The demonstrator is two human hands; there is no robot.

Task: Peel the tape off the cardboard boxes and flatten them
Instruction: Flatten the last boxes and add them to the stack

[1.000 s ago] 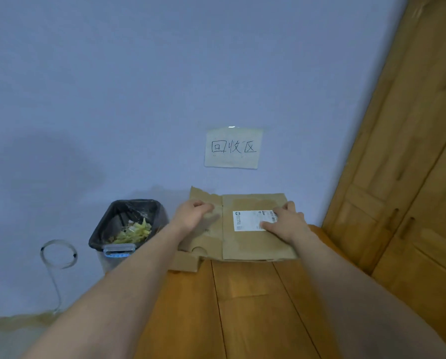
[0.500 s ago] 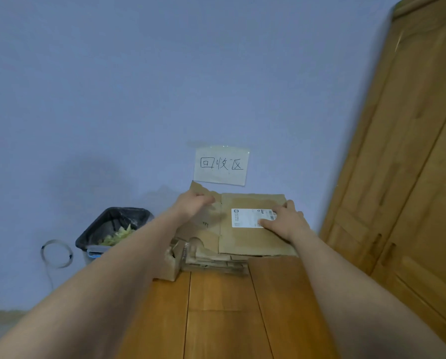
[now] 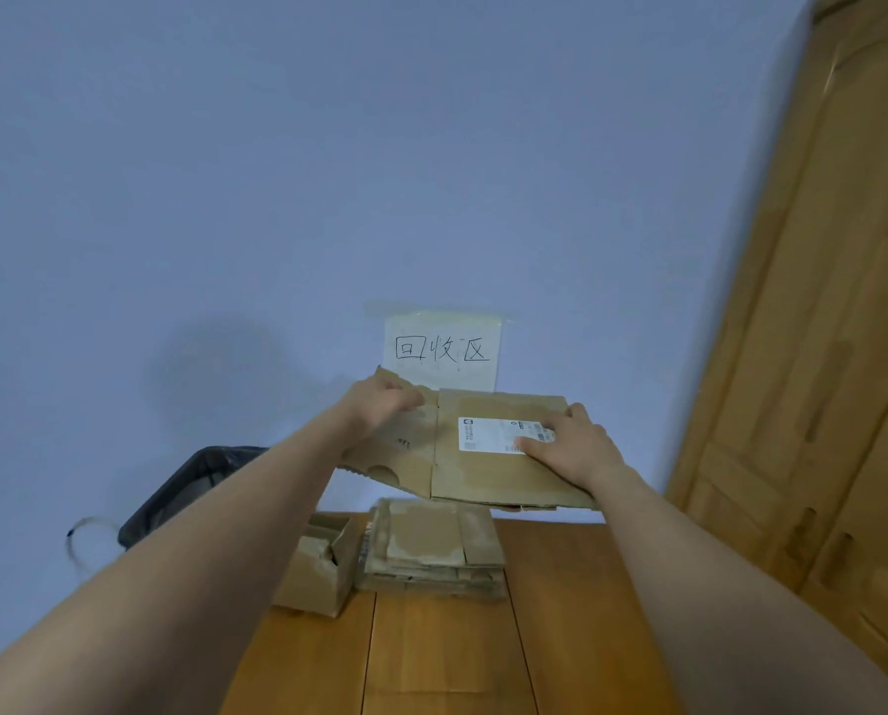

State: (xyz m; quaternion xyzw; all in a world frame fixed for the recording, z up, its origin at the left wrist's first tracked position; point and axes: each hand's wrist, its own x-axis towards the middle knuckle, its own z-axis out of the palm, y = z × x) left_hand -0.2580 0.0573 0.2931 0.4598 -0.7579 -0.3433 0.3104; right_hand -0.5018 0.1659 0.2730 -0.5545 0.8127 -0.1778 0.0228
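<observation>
Wood table (image 3: 431, 663) | flat box (image 3: 483, 472) held up btwn hands: left (image 3: 380, 405) grips flap, right (image 3: 576, 446) grips label side

both hands (image 3: 488, 430) hold a flattened box (image 3: 488, 472) above a cardboard stack (image 3: 431, 554).

A paper sign (image 3: 441, 350) taped to the wall bore three handwritten characters, 回收区. A white shipping label (image 3: 488, 435) on the flattened cardboard box (image 3: 483, 472) carried a small logo at its top left corner, barcodes and lines of fine print, all too small to read. Dark marks on the box's left flap were likewise illegible.
</observation>
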